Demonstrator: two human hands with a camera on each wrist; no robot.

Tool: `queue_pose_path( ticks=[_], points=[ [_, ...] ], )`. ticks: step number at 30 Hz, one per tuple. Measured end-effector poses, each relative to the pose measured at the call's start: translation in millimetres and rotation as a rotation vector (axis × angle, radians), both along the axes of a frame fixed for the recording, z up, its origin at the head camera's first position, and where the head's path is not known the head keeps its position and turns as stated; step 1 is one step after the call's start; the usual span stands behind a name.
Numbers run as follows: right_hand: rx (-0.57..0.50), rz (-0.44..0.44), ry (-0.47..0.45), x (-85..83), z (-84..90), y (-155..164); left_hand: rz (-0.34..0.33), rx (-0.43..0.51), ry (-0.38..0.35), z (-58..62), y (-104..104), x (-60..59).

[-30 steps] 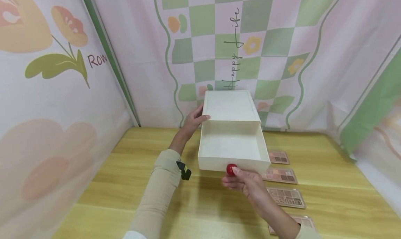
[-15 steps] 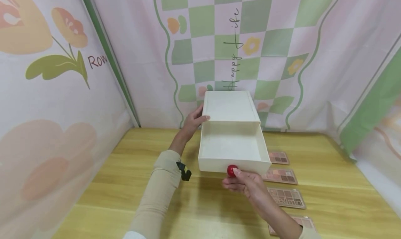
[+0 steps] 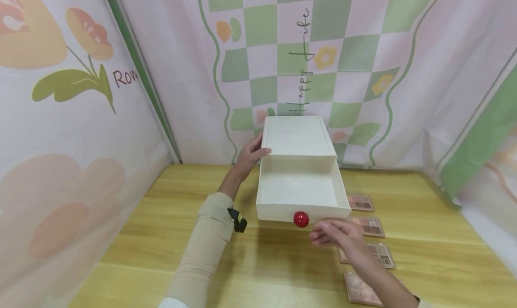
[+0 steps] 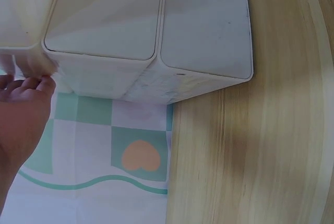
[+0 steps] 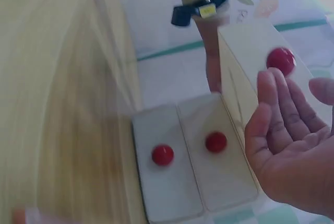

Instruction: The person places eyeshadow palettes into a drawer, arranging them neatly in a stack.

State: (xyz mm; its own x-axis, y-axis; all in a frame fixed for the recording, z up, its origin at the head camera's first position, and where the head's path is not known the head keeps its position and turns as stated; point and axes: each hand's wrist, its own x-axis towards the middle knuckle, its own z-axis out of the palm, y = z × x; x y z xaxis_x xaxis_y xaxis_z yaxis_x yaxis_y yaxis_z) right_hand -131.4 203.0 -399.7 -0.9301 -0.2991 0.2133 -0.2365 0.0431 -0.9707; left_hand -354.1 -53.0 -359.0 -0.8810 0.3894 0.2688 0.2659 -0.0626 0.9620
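A white drawer cabinet [image 3: 298,135] stands at the back of the table, its top drawer [image 3: 302,187] pulled out with nothing inside. On that drawer's front sits a round red knob [image 3: 300,219]. My left hand [image 3: 247,159] holds the cabinet's left side, thumb on the top edge; in the left wrist view its fingertips touch the side. Just right of the knob, my right hand [image 3: 341,237] hangs in the air with loosely bent fingers and holds nothing. The right wrist view shows lower drawers [image 5: 169,190], closed, with red knobs of their own.
Several eyeshadow palettes [image 3: 370,226] lie in a column on the wooden table [image 3: 161,254], right of the cabinet and partly behind the right arm. A patterned curtain [image 3: 258,61] hangs close behind the cabinet, with others at both sides.
My right hand has let go of the red knob and moved right, away from it. The drawer stays pulled out, and the left hand has kept its place on the cabinet.
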Motion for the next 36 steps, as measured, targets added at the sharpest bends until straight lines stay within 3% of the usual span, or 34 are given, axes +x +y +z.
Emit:
queue_pose_path(
  ticks=[5,12,21,23,29,36],
  points=[
    [0.029,-0.034,0.094,1.9,-1.4,31.3,0.002,0.006,0.003,0.3,0.1,0.3],
    [-0.092,-0.067,0.132,-3.6,-9.2,67.1,0.008,-0.001,-0.001,0.4,-0.5,0.8],
    [-0.243,-0.161,0.107,-37.6,-15.7,118.4,0.013,-0.001,-0.007,0.8,1.1,-0.7],
    [-0.202,-0.198,0.099,-48.5,-16.4,130.0,0.020,-0.008,-0.008,2.2,0.9,-0.4],
    [0.083,-0.313,0.117,-76.8,-22.6,160.3,0.020,-0.025,-0.004,1.3,-0.8,-1.3],
    [0.172,-0.280,0.032,-105.2,-36.7,183.1,0.019,-0.018,-0.011,2.6,-2.1,0.8]
  ],
)
